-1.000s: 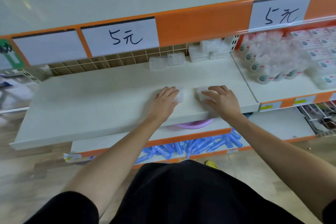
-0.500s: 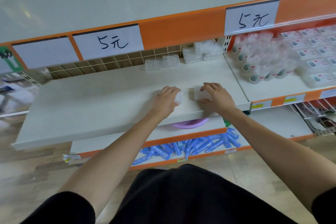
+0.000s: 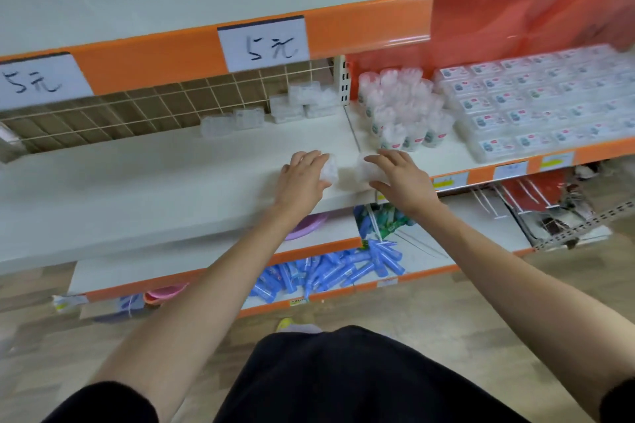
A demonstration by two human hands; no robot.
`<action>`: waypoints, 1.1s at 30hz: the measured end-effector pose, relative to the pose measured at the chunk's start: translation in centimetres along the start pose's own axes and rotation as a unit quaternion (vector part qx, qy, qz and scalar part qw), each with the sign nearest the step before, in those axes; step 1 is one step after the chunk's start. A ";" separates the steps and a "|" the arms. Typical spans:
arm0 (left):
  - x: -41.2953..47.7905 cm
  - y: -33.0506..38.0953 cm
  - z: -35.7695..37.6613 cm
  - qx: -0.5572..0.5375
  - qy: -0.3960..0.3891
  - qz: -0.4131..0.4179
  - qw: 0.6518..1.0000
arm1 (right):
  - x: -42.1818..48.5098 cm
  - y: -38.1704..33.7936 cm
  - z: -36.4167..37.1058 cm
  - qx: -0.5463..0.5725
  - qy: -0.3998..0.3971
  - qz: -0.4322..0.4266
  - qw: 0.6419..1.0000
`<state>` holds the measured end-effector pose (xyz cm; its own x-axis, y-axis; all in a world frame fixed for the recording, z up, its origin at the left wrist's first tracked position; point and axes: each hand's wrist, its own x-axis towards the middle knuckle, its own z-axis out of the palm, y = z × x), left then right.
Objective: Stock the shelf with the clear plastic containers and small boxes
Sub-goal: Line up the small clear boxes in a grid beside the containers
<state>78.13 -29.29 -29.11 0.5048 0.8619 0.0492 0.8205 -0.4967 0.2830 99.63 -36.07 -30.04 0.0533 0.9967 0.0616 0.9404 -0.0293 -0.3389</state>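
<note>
Two hands reach over the front part of the white shelf [image 3: 137, 189], side by side and near each other without touching. The left hand [image 3: 302, 180] has its fingers curled over a small clear plastic container [image 3: 329, 171], thumb below it. The container shows at the fingertips, low over the board, and blur hides whether it rests on the surface. The right hand [image 3: 403, 178] grips a small clear box [image 3: 363, 171] between spread fingers on top and the thumb underneath, near the right end of the same board. The box and the container are just beside one another. At the back of the shelf, against the wire grid panel [image 3: 137, 110], stands a short row of clear boxes [image 3: 302, 101], stacked higher at the right and dropping to single ones toward the left. Above, the orange shelf edge [image 3: 147, 62] carries a handwritten price tag [image 3: 264, 43] and a second price tag [image 3: 37, 81] farther left. On the neighbouring shelf to the right are clustered clear bottles [image 3: 402, 113] with small labels, and beside them flat labelled packs [image 3: 536, 103] in rows, under a red plastic sheet [image 3: 515, 0]. Lower down lie blue tubes [image 3: 330, 271] in a heap, a purple basin [image 3: 305, 227] partly hidden under the board, and a pink basin [image 3: 165, 294].
</note>
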 end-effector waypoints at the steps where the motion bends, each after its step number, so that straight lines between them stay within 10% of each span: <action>1: 0.2 1.2 0.2 -0.003 0.001 0.001 1.000 | -0.2 0.9 -0.5 -0.001 0.005 0.000 1.000; 33: 24.3 31.0 8.1 -0.066 -0.014 0.133 0.989 | 4.2 35.7 -14.0 0.001 0.118 0.109 0.987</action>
<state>117.96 -24.57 -26.86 0.7061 0.6991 0.1128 0.6173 -0.6857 0.3856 138.16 -34.02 -28.70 0.3320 0.9209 0.2042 0.8973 -0.2415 -0.3696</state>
